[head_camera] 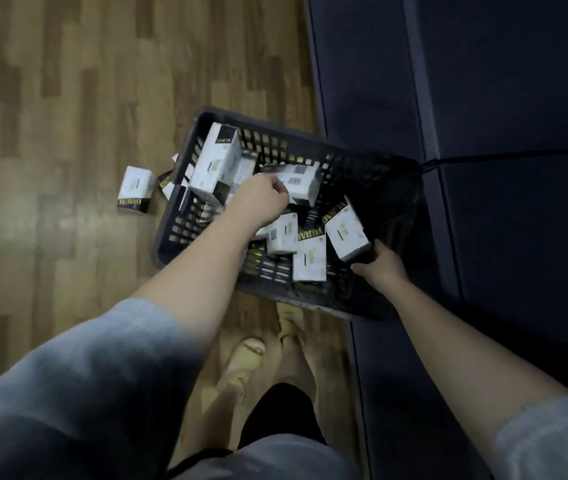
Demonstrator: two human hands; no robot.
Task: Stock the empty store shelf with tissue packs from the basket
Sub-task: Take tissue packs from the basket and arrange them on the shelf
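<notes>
the tissue packs look light and a little soft, boxy blocks in slick printed wrap, so they should squeeze slightly and may slide against one another; a pinch across the two broad faces, or a grip round a short end, seems the safest hold. the left hand [261,199] reaches down into the basket [178,216], its fingers [280,188] curled at the edge of a barcode-side pack [301,183] lying just beyond them; whether they already pinch it or only touch it i cannot tell through the blur. the right hand [381,263] grips the basket's near right rim, fingers wrapped over the dark plastic, and a tilted pack [346,232] sits just past those fingers. the basket is a dark slotted crate, tipped on the wooden floor [67,98], holding a loose jumble of packs, one tall pack [218,161] leaning in the corner left of the left fingers. outside it, further left, a stray pack [135,190] lies on the floor. the dark shelf [483,98] is on the right, bare where visible.
</notes>
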